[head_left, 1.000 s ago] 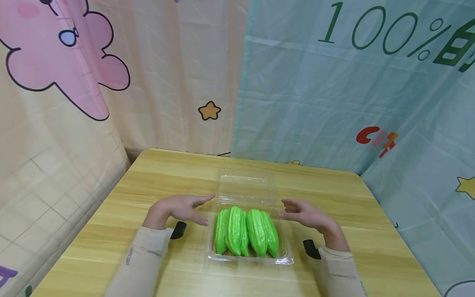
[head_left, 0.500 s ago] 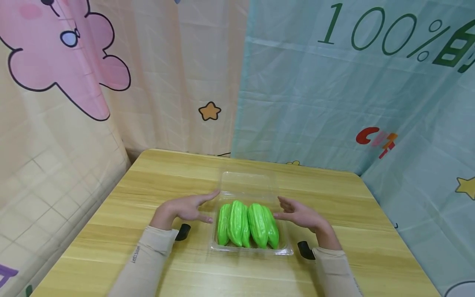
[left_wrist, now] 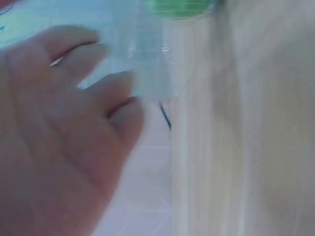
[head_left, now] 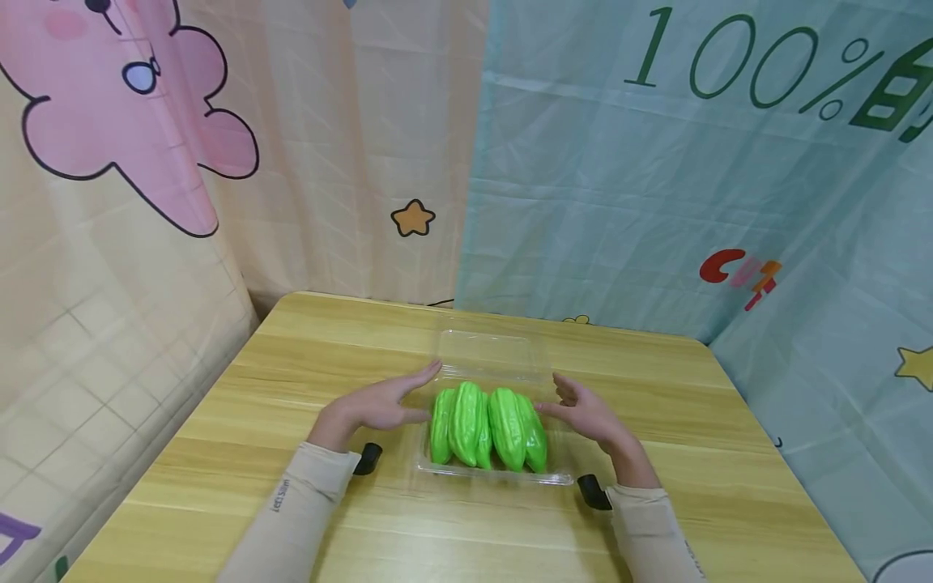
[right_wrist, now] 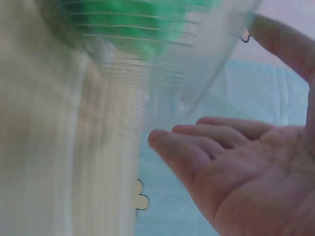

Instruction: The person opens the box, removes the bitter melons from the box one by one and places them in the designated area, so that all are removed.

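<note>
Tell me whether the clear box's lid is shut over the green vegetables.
No, the lid is open on the far side, leaving the green vegetables uncovered in the clear box.

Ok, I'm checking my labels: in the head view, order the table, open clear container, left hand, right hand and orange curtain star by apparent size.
Largest to smallest:
1. Table
2. Clear container
3. Left hand and right hand: too alike to rank
4. Orange star
</note>
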Action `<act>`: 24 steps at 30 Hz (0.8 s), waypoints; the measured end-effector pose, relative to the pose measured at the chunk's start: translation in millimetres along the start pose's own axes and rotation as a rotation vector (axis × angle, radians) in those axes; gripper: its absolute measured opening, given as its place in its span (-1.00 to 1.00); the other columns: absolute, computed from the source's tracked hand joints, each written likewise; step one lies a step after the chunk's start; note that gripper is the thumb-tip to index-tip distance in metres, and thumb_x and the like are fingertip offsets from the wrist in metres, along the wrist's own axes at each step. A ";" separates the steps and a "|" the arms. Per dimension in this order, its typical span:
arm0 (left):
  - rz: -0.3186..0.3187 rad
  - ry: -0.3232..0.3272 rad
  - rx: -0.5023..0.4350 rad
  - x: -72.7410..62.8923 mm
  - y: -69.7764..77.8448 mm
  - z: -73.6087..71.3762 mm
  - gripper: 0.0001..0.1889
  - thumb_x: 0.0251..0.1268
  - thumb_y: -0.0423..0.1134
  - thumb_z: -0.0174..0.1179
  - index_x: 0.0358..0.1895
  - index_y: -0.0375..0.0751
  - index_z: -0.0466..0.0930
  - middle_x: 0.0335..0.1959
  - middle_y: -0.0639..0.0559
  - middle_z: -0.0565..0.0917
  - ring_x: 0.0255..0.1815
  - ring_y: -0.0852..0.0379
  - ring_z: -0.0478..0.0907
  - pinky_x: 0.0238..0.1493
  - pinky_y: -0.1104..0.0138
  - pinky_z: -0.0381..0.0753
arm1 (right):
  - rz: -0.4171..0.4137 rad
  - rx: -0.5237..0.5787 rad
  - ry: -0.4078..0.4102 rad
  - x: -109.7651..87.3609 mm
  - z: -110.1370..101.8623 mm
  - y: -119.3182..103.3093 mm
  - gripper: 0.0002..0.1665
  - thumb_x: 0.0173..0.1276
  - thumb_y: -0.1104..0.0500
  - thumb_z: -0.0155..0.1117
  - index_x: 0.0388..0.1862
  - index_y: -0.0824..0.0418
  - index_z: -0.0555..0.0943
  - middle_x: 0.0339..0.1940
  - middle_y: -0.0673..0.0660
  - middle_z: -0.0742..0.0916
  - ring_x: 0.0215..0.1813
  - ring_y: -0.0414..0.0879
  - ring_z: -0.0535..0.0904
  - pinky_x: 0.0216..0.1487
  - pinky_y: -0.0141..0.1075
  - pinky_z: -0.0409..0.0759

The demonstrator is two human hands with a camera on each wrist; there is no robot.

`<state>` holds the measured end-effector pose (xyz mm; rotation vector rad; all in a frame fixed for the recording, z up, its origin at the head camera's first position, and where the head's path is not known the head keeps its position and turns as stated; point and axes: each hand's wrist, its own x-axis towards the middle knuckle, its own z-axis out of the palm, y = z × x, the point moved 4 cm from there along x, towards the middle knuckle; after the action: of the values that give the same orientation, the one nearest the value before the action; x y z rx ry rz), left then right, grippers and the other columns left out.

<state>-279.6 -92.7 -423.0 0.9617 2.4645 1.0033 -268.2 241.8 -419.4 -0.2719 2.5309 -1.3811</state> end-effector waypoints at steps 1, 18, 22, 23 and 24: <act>-0.006 0.006 0.001 0.7 0.0 1.0 -0.02 0.40 0.00 0.25 0.65 -0.07 -0.24 0.66 -0.04 -0.24 0.61 -0.11 -0.17 0.53 -0.03 -0.05 | -0.001 0.005 0.021 -0.8 -1.8 -1.7 0.09 0.40 -0.11 0.35 0.61 0.40 0.02 0.57 0.44 0.19 0.54 0.36 0.11 0.44 0.20 0.23; 0.037 -0.067 -0.038 6.1 -3.4 18.3 0.56 -0.23 0.10 0.66 0.62 -0.12 -0.52 0.61 0.03 -0.52 0.61 -0.07 -0.42 0.54 0.00 -0.15 | -0.053 0.079 0.034 -11.3 8.4 -29.6 0.07 0.27 -0.02 0.51 0.59 0.30 0.16 0.49 0.36 0.39 0.46 0.29 0.32 0.32 0.15 0.43; 0.039 -0.071 -0.038 6.2 -3.7 19.6 0.56 -0.21 0.09 0.66 0.61 -0.18 -0.51 0.61 0.00 -0.52 0.61 -0.06 -0.44 0.54 -0.01 -0.15 | -0.036 0.052 -0.013 -11.5 16.3 -30.9 0.09 0.25 -0.03 0.52 0.59 0.30 0.16 0.47 0.36 0.42 0.41 0.28 0.39 0.25 0.12 0.51; 0.040 -0.073 -0.038 6.3 -3.9 19.9 0.56 -0.20 0.09 0.66 0.61 -0.20 -0.51 0.62 -0.02 -0.52 0.61 -0.06 -0.44 0.54 -0.01 -0.14 | -0.031 0.042 -0.027 -11.5 18.4 -31.2 0.11 0.25 -0.04 0.52 0.59 0.30 0.16 0.46 0.37 0.43 0.40 0.28 0.40 0.25 0.12 0.51; 0.040 -0.074 -0.039 6.3 -4.0 20.1 0.55 -0.20 0.09 0.66 0.61 -0.22 -0.51 0.62 -0.04 -0.52 0.61 -0.06 -0.44 0.54 -0.01 -0.14 | -0.026 0.033 -0.042 -11.7 20.4 -31.5 0.12 0.24 -0.05 0.53 0.59 0.31 0.15 0.45 0.37 0.44 0.39 0.28 0.41 0.24 0.11 0.52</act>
<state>-275.9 -80.5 -440.3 1.0208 2.3653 1.0058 -249.5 211.9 -402.0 -0.3253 2.4768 -1.4104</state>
